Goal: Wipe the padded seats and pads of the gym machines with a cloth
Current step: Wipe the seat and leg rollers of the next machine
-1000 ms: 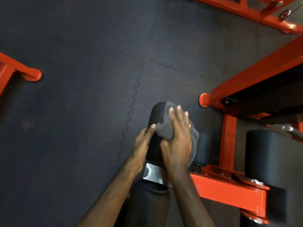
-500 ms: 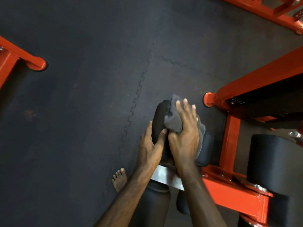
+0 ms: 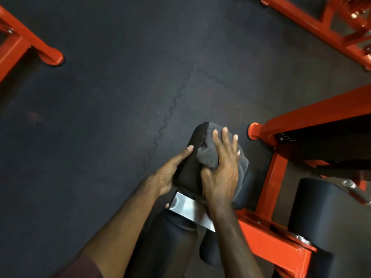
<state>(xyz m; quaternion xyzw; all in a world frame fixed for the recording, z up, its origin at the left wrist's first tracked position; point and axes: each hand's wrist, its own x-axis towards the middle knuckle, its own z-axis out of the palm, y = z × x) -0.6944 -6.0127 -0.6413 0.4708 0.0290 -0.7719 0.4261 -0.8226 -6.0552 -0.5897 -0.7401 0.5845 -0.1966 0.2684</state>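
A black padded block of an orange gym machine sits below centre, on a shiny metal bracket. A grey cloth lies bunched on the pad's top right. My right hand lies flat on the cloth with fingers spread straight, pressing it onto the pad. My left hand grips the pad's left side, thumb along the top edge, fingers hidden behind the pad.
The orange machine frame stands right of the pad, with a black roller pad at lower right. More orange frames stand at top right and top left. Dark interlocking rubber floor tiles fill the rest.
My right hand stays on the cloth atop the pad with little shift. My left hand has moved up the pad's left side. The bare foot seen half a second ago is out of view.
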